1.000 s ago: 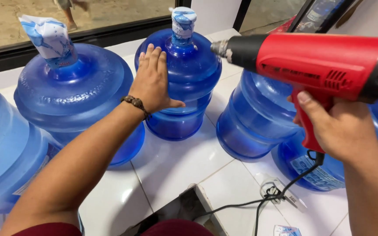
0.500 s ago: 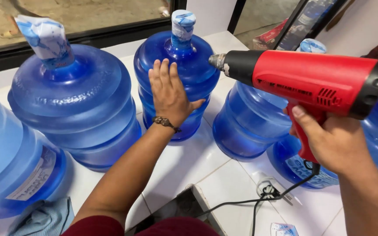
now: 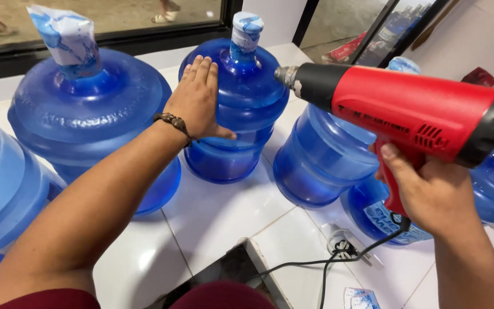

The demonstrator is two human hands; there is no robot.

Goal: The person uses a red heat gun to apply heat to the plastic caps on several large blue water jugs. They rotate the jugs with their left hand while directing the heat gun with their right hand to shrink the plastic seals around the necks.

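Head view: left hand (image 3: 198, 100) flat on bottle (image 3: 247, 114).

A loose white and blue plastic wrapper (image 3: 67, 41) sits over the neck of the big blue bottle at the back left; it is crumpled and wider at the top. A tighter white and blue wrapper (image 3: 246, 31) covers the cap of the middle bottle and follows its round shape. A third pale blue cap wrapper (image 3: 404, 64) shows just behind the red tool, mostly hidden. On the side of the low bottle at the right there is a curved light blue label (image 3: 390, 220) with darker print. At the bottom edge lies a small white and blue piece (image 3: 358, 298), perhaps a spare wrapper.
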